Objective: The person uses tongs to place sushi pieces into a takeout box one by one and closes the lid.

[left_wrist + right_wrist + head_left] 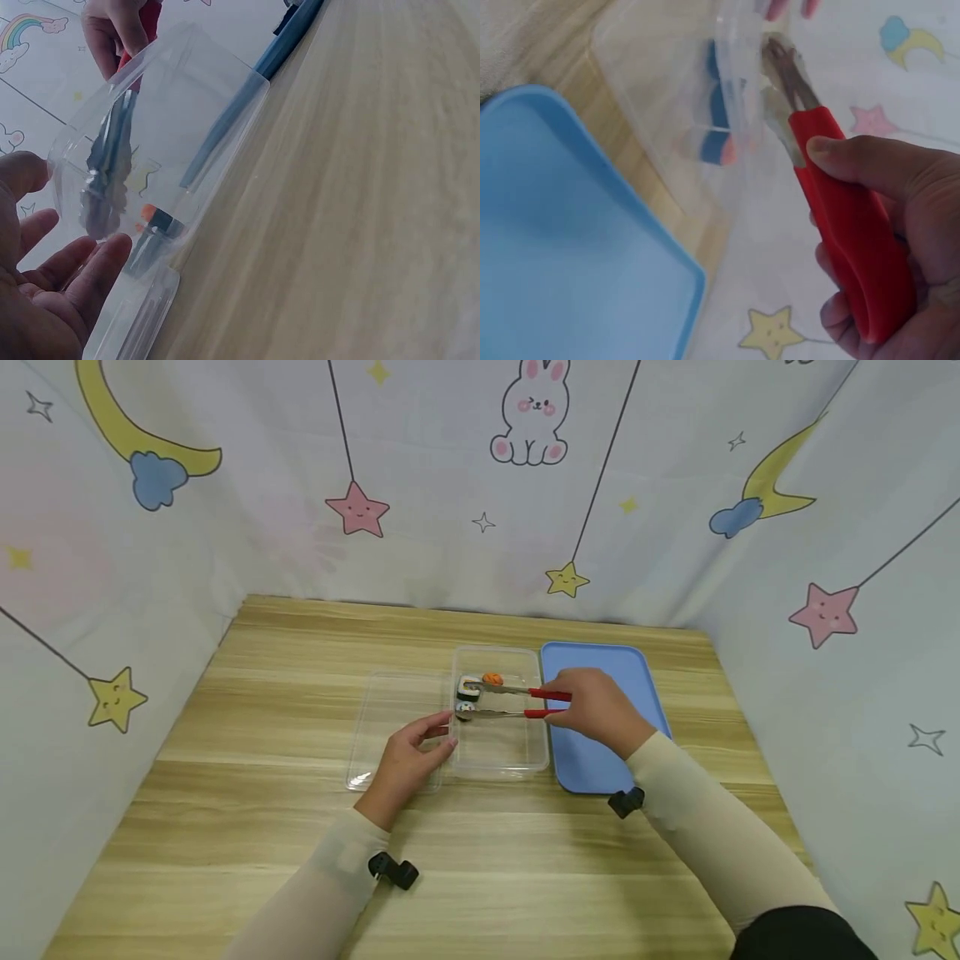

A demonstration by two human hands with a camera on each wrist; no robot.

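Note:
My right hand (596,706) grips tongs (851,225) by their red handles, and the metal arms reach left into a clear plastic box (498,768). The two arms stand apart over the left part of the box. At their ends lie a sushi roll with a dark band (468,689) and a smaller roll (465,710); whether the tips touch either cannot be told. Behind them is an orange-topped sushi piece (492,678). My left hand (401,764) touches the box's left side, its fingers loosely spread (56,277).
A blue tray (592,756) stands right of the box. To the left, a clear plastic lid (367,727) lies flat, partly behind my left hand. Everything rests on a wood-grain table (480,860), with patterned cloth (420,543) rising around its back and sides.

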